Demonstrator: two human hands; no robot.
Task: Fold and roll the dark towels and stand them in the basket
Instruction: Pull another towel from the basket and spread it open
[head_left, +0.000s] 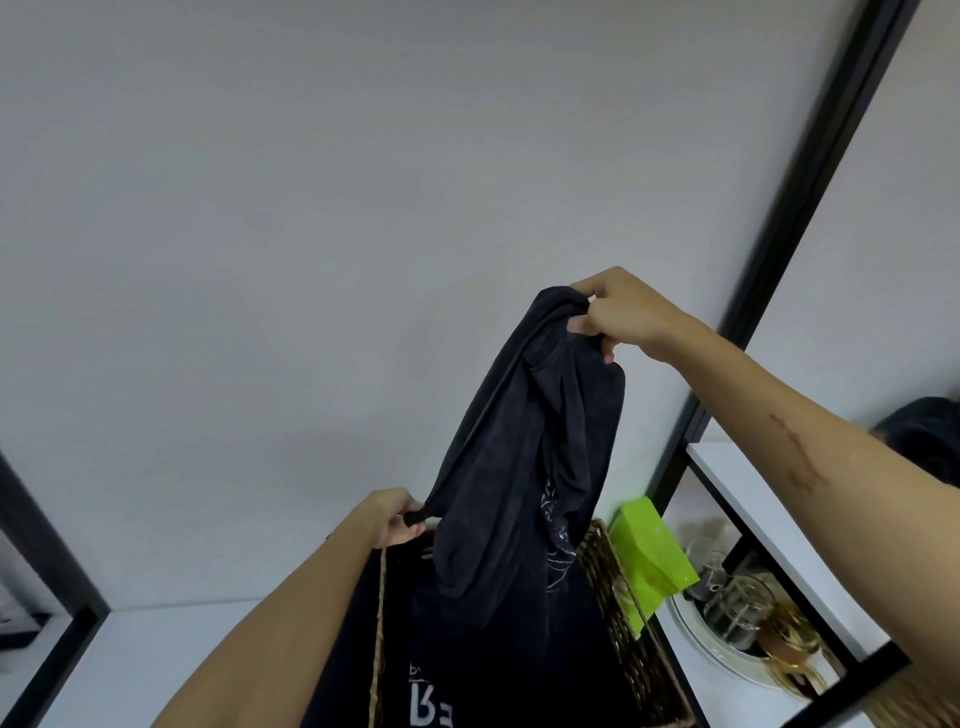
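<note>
**Dark towel held aloft above wicker basket: items as seen from the head camera**

Nearest the viewer: dark fabric (441, 691) with pale printed lettering, filling the lower centre of the view and covering part of the basket's near side. What this fabric belonged to could not be told.

Wicker basket (618, 613): woven brown walls, standing on a white surface (156, 654); its inside was hidden by the dark cloth in front of and above it.

Left hand (397, 522): forearm reached up from the lower left; fingers and thumb pinched a lower corner of the dark towel (524, 457), just above the basket's left rim.

Right of the basket: a bright green packet (647, 561), leaning just beside the basket wall. Further right, a white plate (696, 644) carried glass jars (737, 608), lying under a white shelf (753, 499) in a black frame (810, 171).

Dark towel: hung in loose folds between the two hands, unrolled, its lower end drooping over the basket opening and screening the far wall of the basket.

Right hand (618, 312): arm extended from the right edge, raised well above the left; fingers were curled tightly round the bunched top edge of the towel.

Behind all: a plain pale wall (311, 208).
</note>
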